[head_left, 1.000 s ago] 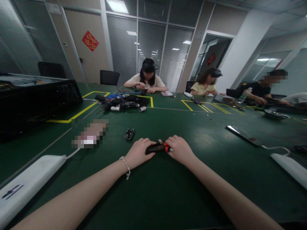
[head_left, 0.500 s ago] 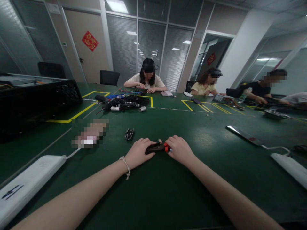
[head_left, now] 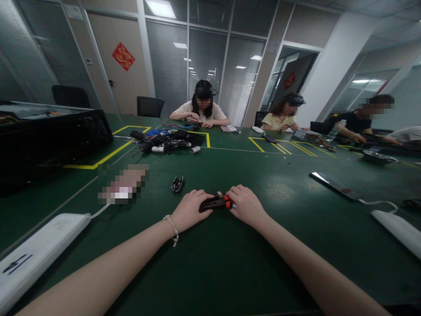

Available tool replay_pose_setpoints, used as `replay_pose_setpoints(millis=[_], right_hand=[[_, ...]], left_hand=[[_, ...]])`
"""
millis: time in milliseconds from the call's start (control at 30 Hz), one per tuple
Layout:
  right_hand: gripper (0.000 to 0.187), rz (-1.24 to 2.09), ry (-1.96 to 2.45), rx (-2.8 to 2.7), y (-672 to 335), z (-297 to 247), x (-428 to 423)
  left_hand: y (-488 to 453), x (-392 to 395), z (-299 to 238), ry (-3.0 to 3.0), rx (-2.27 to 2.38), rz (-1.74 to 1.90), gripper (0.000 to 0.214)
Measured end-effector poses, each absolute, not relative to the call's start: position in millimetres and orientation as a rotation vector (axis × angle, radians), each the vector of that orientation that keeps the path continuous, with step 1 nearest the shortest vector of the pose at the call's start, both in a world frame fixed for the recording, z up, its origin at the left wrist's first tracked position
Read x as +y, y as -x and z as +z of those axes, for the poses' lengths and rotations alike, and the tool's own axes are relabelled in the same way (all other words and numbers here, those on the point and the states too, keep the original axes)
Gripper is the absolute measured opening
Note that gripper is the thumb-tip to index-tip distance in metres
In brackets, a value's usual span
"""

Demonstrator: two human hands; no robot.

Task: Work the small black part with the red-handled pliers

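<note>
My left hand (head_left: 192,210), with a pale bracelet at its wrist, is closed on one end of a dark elongated part (head_left: 212,203) low over the green table. My right hand (head_left: 246,205) is closed around a red-and-black tool (head_left: 227,204), which meets the part's right end. Its fingers hide most of the tool, so I cannot tell its kind or whether the two pieces are joined. A small tan bit (head_left: 219,194) shows just behind the part. Beyond my left hand lies a small black and silver component (head_left: 177,184).
A black computer case (head_left: 55,140) stands at the left. A power drill (head_left: 148,144) lies among cables and parts farther back. White power banks (head_left: 46,254) with cabled phones flank my arms. Several people sit around the green table (head_left: 210,272), working with their hands.
</note>
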State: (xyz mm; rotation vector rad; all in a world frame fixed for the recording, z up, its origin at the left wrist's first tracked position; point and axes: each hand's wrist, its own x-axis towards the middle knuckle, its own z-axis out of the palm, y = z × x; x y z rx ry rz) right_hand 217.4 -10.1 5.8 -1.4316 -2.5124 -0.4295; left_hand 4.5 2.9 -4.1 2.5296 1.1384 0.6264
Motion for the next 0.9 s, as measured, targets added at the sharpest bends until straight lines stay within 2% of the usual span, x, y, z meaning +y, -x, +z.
replay_pose_setpoints(millis=[900], right_hand=[[0.018,-0.512,1.420,-2.522,-222.4,8.7,-10.7]], left_hand=[[-5.0,4.3,-6.0,-2.534,1.129,0.643,0.037]])
